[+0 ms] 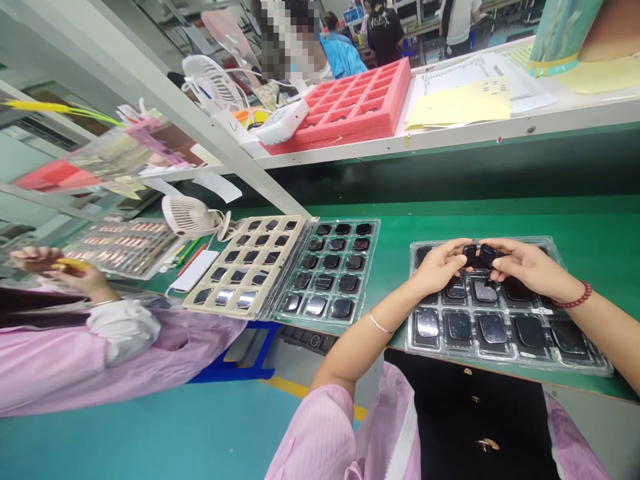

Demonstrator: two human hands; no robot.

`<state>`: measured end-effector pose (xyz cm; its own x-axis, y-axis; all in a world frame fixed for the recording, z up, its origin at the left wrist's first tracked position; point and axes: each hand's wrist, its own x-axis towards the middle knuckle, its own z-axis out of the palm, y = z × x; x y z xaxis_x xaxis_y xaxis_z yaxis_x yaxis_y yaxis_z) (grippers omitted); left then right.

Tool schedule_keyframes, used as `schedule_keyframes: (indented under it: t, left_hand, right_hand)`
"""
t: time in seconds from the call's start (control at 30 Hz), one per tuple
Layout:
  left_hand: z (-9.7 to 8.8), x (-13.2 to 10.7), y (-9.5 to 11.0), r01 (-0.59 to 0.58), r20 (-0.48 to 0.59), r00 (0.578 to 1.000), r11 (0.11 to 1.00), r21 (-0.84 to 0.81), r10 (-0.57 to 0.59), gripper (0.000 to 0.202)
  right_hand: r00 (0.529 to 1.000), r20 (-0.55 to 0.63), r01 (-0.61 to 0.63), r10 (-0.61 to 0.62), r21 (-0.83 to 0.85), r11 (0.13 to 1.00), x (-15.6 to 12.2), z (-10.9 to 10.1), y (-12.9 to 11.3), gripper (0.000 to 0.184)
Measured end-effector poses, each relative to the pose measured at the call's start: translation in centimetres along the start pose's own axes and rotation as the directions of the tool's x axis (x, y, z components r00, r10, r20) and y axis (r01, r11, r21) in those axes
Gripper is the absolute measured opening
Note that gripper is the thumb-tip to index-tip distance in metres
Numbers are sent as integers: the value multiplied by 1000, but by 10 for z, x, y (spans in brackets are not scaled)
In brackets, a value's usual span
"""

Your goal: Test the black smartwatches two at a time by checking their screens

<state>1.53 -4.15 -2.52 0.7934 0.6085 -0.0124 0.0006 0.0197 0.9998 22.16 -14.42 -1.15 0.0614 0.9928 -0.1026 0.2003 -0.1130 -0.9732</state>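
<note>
Both of my hands are raised over the far part of a clear plastic tray (pixel 500 363), whose pockets hold dark, glossy squares with rounded corners. Between the fingers of my left hand (pixel 440 268) is a small black rounded piece (pixel 469 255), which resembles a watch case. My right hand (pixel 530 270) pinches a second black piece (pixel 488 256) close beside it. Whether the two pieces touch or are joined I cannot tell. Just below the fingers, a dark square (pixel 484 291) lies in its pocket.
Left of my tray are a clear tray (pixel 369 267) and a beige tray (pixel 220 295) of similar squares. A small fan (pixel 185 217) stands behind them. A co-worker's hand (pixel 83 273) is at far left. A shelf (pixel 450 133) with a red foam tray (pixel 400 100) runs overhead.
</note>
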Motion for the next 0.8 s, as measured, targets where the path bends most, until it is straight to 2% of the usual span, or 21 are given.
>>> schedule_keyframes:
  t: [0.1,0.27,0.37,0.47,0.53,0.6,0.67,0.73,0.8]
  left_hand:
    - [1,1,2,-10,-47,999,1000,-15,9,46]
    - [4,0,4,31,-70,997,999,-40,-34,45]
    - [5,-1,4,33,-58,998,998,-44,-36,46]
    - [1,2,5,44,-72,996,998,-41,-47,48]
    - [-4,7,6,49,-122,991,999,-4,-50,40]
    - [-10,13,8,35,-199,980,993,115,-11,28]
    - [-13,17,9,19,-238,969,941,339,66,17]
    - [-14,18,10,37,-223,967,800,598,122,12]
    - [-12,17,12,81,-208,969,621,780,135,14]
  right_hand:
    - [1000,-11,-27,28,30,999,2,-2,3,59]
    - [999,23,38,-38,5,999,0,0,1,42]
    - [998,36,60,-60,11,998,-1,1,-2,42]
    - [999,13,30,-31,41,999,1,-2,-5,46]
    - [999,-37,18,-17,27,999,8,-4,-4,39]
    - [990,-121,63,-74,-88,994,17,-4,-1,29]
    - [960,-180,150,-216,-319,936,26,1,5,22]
    - [923,-153,217,-354,-553,805,33,5,11,21]
    - [898,-90,247,-430,-707,663,34,2,16,25]
